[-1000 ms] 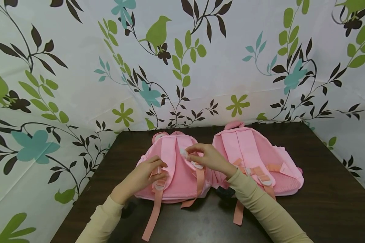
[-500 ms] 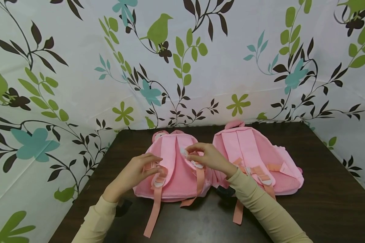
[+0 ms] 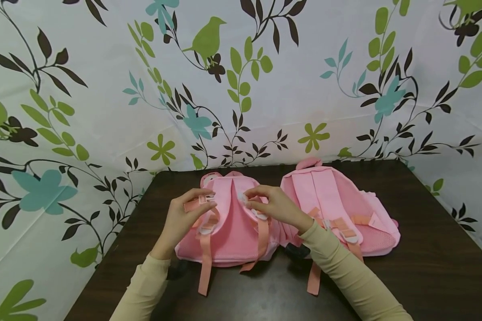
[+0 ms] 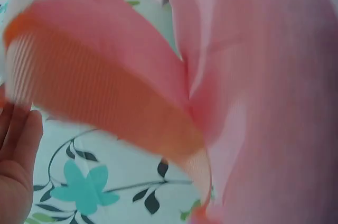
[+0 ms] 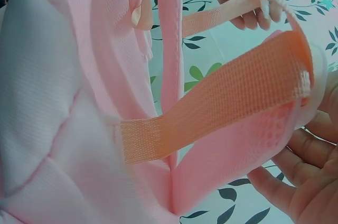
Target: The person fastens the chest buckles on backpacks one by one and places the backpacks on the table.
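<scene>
A pink backpack [image 3: 229, 249] lies on the table with its shoulder straps facing up. My left hand [image 3: 178, 223] pinches a white buckle half [image 3: 205, 199] on orange webbing, raised beside the left shoulder strap. Across from it, my right hand [image 3: 279, 207] pinches another white buckle piece [image 3: 242, 197] at the right shoulder strap. The two pieces are apart, facing each other. In the left wrist view, orange webbing [image 4: 100, 81] runs from the pink strap toward the fingers. The right wrist view shows an orange webbing band [image 5: 227, 97] stretched toward my right hand.
A second pink backpack [image 3: 379, 243] lies close on the right, its orange chest strap [image 3: 335, 226] joined across its shoulder straps. Loose orange strap ends [image 3: 205, 276] hang toward the front of the dark table [image 3: 430, 267]. A patterned cloth [image 3: 265, 133] stands behind.
My left hand has lifted the buckle half upward on its webbing, from low on the left strap to about the right hand's height. The right hand stays nearly still.
</scene>
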Demonstrator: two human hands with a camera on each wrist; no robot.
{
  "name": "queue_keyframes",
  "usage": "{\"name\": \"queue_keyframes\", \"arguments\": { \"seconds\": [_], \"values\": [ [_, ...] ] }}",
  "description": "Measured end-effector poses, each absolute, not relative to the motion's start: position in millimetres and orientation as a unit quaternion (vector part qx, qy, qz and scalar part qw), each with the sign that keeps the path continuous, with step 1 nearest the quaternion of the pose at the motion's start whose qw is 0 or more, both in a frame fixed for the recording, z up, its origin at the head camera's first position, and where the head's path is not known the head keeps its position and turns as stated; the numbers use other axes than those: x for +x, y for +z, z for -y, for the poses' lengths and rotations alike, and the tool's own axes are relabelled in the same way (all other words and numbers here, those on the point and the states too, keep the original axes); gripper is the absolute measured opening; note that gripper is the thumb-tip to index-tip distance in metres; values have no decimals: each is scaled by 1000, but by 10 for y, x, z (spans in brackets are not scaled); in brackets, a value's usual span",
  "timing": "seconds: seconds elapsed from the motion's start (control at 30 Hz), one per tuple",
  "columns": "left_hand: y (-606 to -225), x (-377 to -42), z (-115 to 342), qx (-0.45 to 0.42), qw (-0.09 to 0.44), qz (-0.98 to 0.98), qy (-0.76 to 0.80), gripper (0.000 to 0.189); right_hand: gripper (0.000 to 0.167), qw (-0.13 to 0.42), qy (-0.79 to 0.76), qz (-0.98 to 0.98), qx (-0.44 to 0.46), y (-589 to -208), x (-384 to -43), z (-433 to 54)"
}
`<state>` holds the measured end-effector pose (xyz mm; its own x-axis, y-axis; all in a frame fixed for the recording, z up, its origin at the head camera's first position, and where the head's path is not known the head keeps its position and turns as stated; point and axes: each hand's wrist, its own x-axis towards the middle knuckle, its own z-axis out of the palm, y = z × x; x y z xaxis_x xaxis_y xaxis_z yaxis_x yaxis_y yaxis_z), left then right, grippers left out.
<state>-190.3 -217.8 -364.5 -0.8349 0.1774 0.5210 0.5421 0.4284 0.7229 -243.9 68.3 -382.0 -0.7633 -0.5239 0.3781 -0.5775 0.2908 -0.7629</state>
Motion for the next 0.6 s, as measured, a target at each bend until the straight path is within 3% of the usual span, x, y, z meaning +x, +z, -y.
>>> {"name": "queue_keyframes", "arguments": {
  "seconds": [0.6],
  "values": [
    [-3831,-1975,1884,-228,154,818,-506,30,26,49,443,804,395,-3813,-2409,-628]
  ]
}}
